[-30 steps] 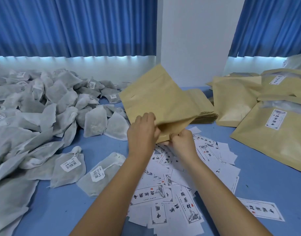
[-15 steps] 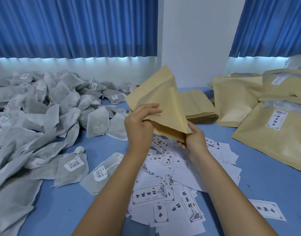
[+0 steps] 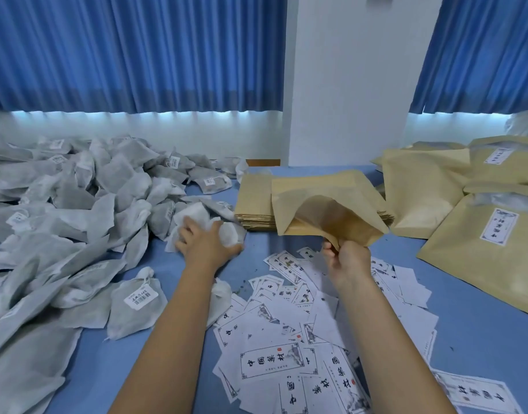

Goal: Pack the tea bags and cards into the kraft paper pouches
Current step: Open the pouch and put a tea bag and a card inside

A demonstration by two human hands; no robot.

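two bare hands at work over our blue table (image 3: 480, 339).

item one: left hand (image 3: 207, 245), reached out to the near edge of the tea bag pile (image 3: 77, 204). its fingers (image 3: 186, 234) are spread and curled down over a white tea bag (image 3: 197, 218), which bunches up under the palm.

item two: right hand (image 3: 347, 259), raised just above the cards, fingers pressed together against the thumb, pinching the lower lip of a kraft pouch (image 3: 331, 210). the pouch is held off the table, tilted, its mouth gaping towards us so that we see the darker inside.

item three: stack of flat pouches (image 3: 255, 201), lying on the table right behind the held pouch and partly hidden by it.

item four: filled pouches (image 3: 495, 258) on the right, overlapping, some bearing a white printed label (image 3: 499, 227).

item five: printed cards (image 3: 274, 361), loose and overlapping on the table between and beneath our forearms, black characters inside ruled frames.

item six: the pile itself, grey-white bags heaped across the left half of the table, several with a small barcode tag. one tagged tea bag (image 3: 134, 309) lies apart, just left of our left forearm.

backdrop: blue curtains (image 3: 137, 49) on either side of a white pillar (image 3: 346, 85).
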